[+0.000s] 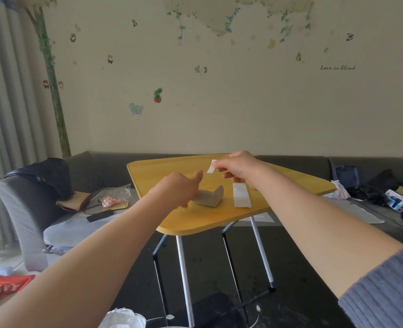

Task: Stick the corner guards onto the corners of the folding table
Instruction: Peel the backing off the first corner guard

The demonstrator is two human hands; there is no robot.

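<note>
A: What do we have in front of us?

B: We look down over 2 bare forearms at a yellow folding table [162, 172] on metal legs, with a dark sofa [96, 166] behind it. Our right hand [239, 168] is raised above the far half of the tabletop, thumb and forefinger pressed together on a small white strip [211, 167], which may be adhesive tape or its backing; we cannot tell which.

A: And the other hand?

B: Our left hand [176, 189] hovers low over the middle of the table with fingers loosely curled and the thumb pointing up. It grips nothing that we can see, though its fingertips are hidden.

A: Where is the corner guard?

B: A beige corner guard [211, 197] lies on the tabletop, just at 3 o'clock from our left hand and at about 7 o'clock, below, from our right. Its long axis runs roughly from 8 to 2 o'clock, with 1 end curling upward. A larger white sheet [241, 195] lies flat just beyond it at 3 o'clock.

A: Which hand should reach for it?

B: We judge the left is nearer, almost touching it, while the right is busy with the strip. No guard appears on the 3 corners we can see.
</note>
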